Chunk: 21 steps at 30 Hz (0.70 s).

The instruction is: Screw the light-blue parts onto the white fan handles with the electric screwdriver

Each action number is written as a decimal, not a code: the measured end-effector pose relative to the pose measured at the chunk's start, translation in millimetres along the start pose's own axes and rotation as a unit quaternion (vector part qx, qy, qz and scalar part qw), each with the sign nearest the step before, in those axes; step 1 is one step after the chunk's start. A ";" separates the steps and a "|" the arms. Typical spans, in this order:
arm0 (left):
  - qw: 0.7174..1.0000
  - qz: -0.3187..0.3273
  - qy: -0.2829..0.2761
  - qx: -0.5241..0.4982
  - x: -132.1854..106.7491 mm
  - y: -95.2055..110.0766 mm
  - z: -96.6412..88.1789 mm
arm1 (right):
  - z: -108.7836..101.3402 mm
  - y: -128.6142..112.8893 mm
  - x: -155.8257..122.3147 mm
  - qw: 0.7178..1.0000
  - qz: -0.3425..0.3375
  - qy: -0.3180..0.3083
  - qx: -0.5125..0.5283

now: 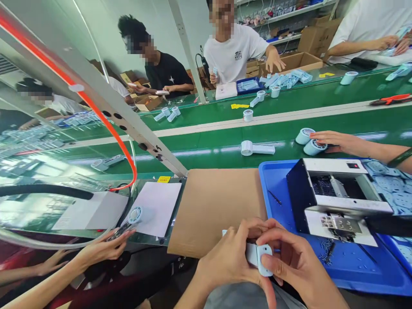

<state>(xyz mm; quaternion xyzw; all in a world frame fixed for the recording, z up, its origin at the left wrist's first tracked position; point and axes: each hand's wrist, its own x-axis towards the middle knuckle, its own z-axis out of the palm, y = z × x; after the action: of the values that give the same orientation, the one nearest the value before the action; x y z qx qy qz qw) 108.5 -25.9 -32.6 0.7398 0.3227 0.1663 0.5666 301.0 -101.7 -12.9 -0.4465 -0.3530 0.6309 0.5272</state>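
Note:
Low in the middle of the head view, my left hand (pixel 227 257) is wrapped around a light-blue plastic handheld fan (pixel 252 254). Much of the fan is hidden by my fingers. My right hand (pixel 298 253) grips its near end, a rounded flat piece (pixel 265 257), with thumb and fingers. Both hands are closed, over the front edge of a brown cardboard sheet (pixel 222 201). To their right, a blue tray (pixel 273 171) holds a screw feeder (pixel 341 195), loose screws and a black screwdriver bit (pixel 275 197).
A co-worker's hand (pixel 337 141) touches round fan heads (pixel 313 147) on the green conveyor (pixel 206 156). One fan (pixel 257 148) lies there. At left, another person's hand (pixel 103 249) holds a fan near white paper (pixel 157 206). A slanted metal post (pixel 144 133) crosses the left side.

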 end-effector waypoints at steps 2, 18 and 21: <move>0.999 0.009 -0.014 0.041 6.4 6.1 6.8 | -5.9 -2.6 -7.8 0.999 0.027 0.034 0.026; 0.947 0.250 0.177 -0.097 69.4 -40.9 83.8 | -155.5 -34.8 -34.3 0.749 -0.422 0.427 -0.280; 0.962 0.224 0.141 -0.064 72.3 -46.9 82.7 | -172.7 -45.4 -42.8 0.787 -0.329 0.399 -0.337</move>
<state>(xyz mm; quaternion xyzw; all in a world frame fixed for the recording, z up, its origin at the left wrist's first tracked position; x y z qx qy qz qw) 198.9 -31.2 -110.6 0.7246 0.2142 0.4113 0.5098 480.4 -139.2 -23.9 -0.6646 -0.4265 0.0263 0.6129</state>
